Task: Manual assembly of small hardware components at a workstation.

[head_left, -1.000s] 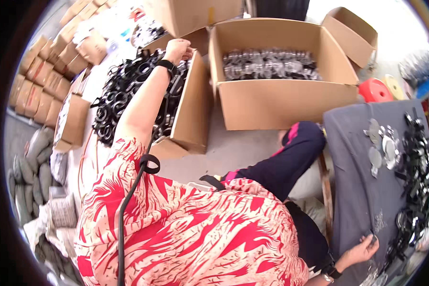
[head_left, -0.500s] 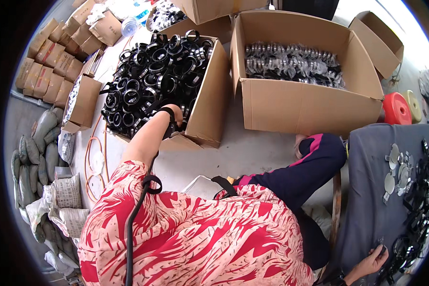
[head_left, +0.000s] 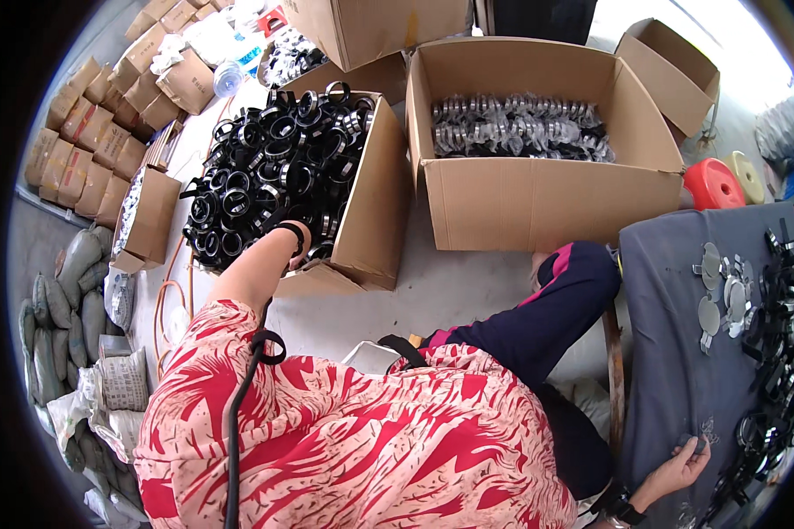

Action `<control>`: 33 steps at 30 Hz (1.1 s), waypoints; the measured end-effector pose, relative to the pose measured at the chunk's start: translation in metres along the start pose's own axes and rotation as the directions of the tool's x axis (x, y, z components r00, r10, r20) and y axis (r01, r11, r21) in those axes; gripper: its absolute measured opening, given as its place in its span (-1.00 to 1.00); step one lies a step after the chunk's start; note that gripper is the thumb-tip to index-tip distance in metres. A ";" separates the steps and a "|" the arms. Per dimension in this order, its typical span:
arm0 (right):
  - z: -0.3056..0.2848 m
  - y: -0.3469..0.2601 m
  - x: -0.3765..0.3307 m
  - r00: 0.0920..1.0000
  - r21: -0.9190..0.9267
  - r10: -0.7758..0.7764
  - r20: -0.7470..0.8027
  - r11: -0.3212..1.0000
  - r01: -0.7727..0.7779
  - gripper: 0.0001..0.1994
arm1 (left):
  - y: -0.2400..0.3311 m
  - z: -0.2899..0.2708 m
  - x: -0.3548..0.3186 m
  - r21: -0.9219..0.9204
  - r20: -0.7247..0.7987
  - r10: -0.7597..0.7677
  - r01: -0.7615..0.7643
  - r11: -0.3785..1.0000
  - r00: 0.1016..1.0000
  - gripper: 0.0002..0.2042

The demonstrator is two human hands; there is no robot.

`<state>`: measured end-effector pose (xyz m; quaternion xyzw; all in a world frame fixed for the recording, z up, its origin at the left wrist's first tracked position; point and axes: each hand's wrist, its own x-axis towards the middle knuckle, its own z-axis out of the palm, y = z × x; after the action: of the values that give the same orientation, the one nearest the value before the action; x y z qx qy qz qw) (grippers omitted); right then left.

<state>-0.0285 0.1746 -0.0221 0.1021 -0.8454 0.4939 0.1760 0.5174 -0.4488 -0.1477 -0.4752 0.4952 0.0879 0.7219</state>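
My left hand [head_left: 301, 242] reaches into an open cardboard box [head_left: 372, 207] heaped with black ring-shaped parts [head_left: 278, 145] with silvery bands. Its fingers are hidden among the parts by the box's near wall, so what they hold does not show. Over at the lower right, my right hand [head_left: 679, 465] rests at the grey cloth-covered table [head_left: 657, 353]. Thumb and fingertips there come together around something small and dark that I cannot make out. Beside those fingertips lies a small clear or wiry piece [head_left: 709, 431]. Round silvery discs with tabs [head_left: 709, 315] lie farther up the cloth.
A larger open box [head_left: 547, 203] holds rows of plastic-wrapped rings [head_left: 520, 123]. More black parts [head_left: 772, 353] line the table's right side. Red and yellow stools [head_left: 713, 183] stand beyond the table. Stacked cartons [head_left: 88, 132] and grey sacks [head_left: 53, 300] fill the left.
The whole view has tilted slightly. My left hand sits a little lower and nearer the box's front edge. My right hand stays at the table with its fingertips together.
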 end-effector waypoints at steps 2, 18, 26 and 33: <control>-0.003 -0.009 -0.006 0.999 -0.051 0.019 -0.029 0.998 -0.021 -0.80 | -0.001 -0.008 -0.038 0.086 -0.317 0.238 -0.222 0.971 0.918 -0.66; 0.014 -0.074 -0.026 0.972 0.186 -0.147 0.185 0.976 0.113 -0.75 | 0.112 -0.132 -0.388 -0.106 -0.679 0.678 -0.876 -0.471 -0.283 -0.79; 0.024 -0.143 -0.039 0.594 0.230 -0.390 0.704 0.916 0.328 -0.84 | 0.304 -0.085 -0.507 -0.205 0.013 0.834 -0.818 -0.538 -0.552 -0.77; 0.001 -0.101 -0.048 0.933 0.392 0.140 0.331 0.879 -0.271 -0.73 | 0.392 -0.037 -0.526 -0.573 -0.288 0.782 -0.555 -0.603 -0.553 -0.60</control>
<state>0.0505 0.1242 0.0392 0.1191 -0.7376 0.6638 -0.0322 -0.0003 -0.0872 0.0356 0.0642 0.4224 0.8847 0.1863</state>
